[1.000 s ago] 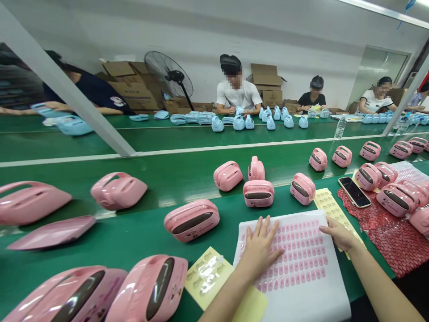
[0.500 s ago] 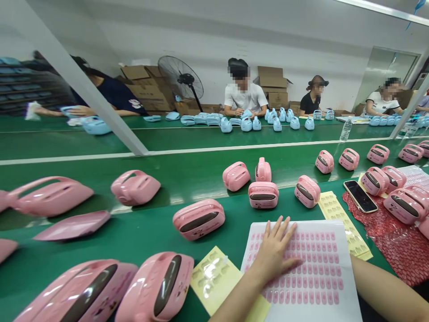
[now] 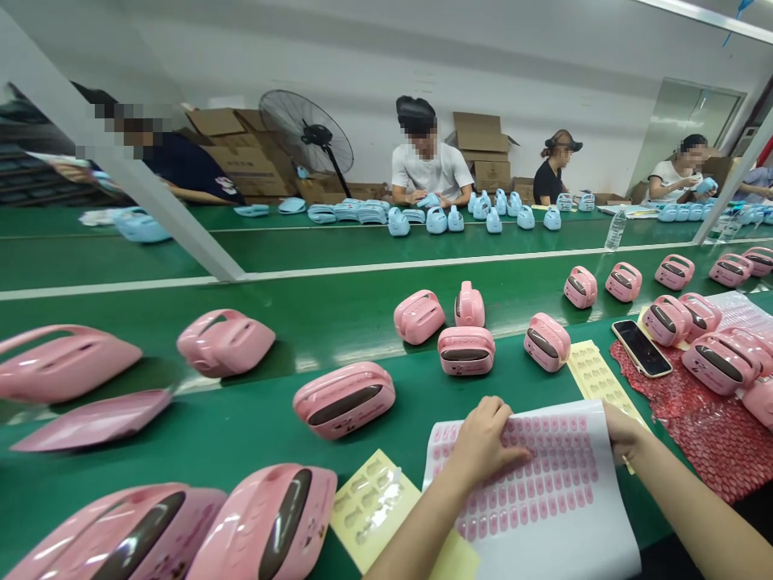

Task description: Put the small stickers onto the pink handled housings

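A white sheet of small pink stickers [image 3: 543, 491] lies on the green table in front of me. My left hand [image 3: 483, 447] rests on its upper left part, fingers curled down onto the stickers. My right hand [image 3: 622, 435] grips the sheet's right edge, which bows upward. A pink toy case with a dark window [image 3: 344, 399] lies just left of the sheet. Another pink case [image 3: 466, 350] stands beyond it.
Several pink cases lie on the conveyor belt [image 3: 338, 310] and at the near left [image 3: 266, 524]. Yellow backing sheets [image 3: 374, 503] [image 3: 595, 374], a phone [image 3: 641, 348] and red bubble wrap [image 3: 706, 427] lie nearby. Other people sit across at blue cases [image 3: 435, 219].
My left hand has curled its fingers from flat onto the stickers. My right hand has come back to the sheet's right edge and lifted it into a bow.
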A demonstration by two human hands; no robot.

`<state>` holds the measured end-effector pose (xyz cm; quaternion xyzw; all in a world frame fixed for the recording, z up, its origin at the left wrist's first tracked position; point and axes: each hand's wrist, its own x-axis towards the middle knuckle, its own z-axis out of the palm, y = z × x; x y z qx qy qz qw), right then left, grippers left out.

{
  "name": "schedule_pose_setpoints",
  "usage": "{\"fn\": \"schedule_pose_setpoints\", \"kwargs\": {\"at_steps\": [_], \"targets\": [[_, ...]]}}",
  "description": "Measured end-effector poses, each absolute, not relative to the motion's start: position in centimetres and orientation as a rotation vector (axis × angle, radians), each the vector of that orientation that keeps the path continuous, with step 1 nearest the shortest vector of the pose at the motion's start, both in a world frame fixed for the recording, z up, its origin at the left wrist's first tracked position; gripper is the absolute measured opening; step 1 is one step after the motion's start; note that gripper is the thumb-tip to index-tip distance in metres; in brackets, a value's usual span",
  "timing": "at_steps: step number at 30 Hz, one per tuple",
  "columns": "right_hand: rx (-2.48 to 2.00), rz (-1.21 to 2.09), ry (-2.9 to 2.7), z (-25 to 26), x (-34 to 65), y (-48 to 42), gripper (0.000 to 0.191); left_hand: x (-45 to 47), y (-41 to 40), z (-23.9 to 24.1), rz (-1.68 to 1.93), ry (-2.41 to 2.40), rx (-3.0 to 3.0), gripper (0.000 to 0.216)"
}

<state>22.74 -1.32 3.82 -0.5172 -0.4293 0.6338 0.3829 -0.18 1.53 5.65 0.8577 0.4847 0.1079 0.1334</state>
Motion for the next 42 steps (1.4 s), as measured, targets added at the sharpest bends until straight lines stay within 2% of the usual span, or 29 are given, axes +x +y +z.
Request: {"fn": "schedule_pose_setpoints", "kwargs": {"at_steps": [2,4,7,10,12,15,21,26,32,37,39,42], "targets": [[-1.484,1.417,-1.126,4.3,23.9,-1.4,0.027,-0.1,1.9,5.7,0.299,1.436,2.488,0.043],[-1.609,0.940,-1.222,4.5,24.6,-1.6,0.030,-0.1,2.4,5.6,0.280,1.442,2.487,0.043],[-1.501,0.290,-1.631,4.3,24.0,-1.4,0.035,0.0,3.2,5.1,0.259,1.417,2.485,0.047],[-1.371,0.030,-2.131,3.8,22.3,-0.2,0.047,0.0,4.0,4.6,0.224,1.395,2.493,0.043],[-1.393,-0.078,-2.296,3.5,21.6,1.0,0.047,0.0,4.4,4.4,0.195,1.386,2.502,0.039],[-1.432,-0.113,-2.395,2.7,21.4,2.6,0.043,0.1,4.7,4.5,0.156,1.374,2.509,0.033],[-1.436,0.054,-2.429,1.0,21.9,4.5,0.047,-0.1,4.9,5.0,0.124,1.401,2.498,0.029],[-1.504,0.069,-2.369,0.2,22.4,5.5,0.041,-1.9,4.7,5.1,0.121,1.608,2.500,0.033],[-1.531,-0.005,-2.306,-0.1,21.4,5.7,0.043,-2.9,5.1,3.9,0.006,1.778,2.467,0.039],[-1.541,-0.121,-2.219,1.5,21.6,5.2,0.042,-2.9,4.8,5.5,0.058,1.855,2.495,0.035],[-1.534,-0.165,-2.150,2.8,21.9,5.3,0.041,-3.4,3.3,6.6,0.116,1.899,2.517,0.042],[-1.578,-0.181,-1.899,4.8,21.9,6.6,0.031,-4.7,-0.8,6.8,0.032,1.965,2.449,0.045]]}}
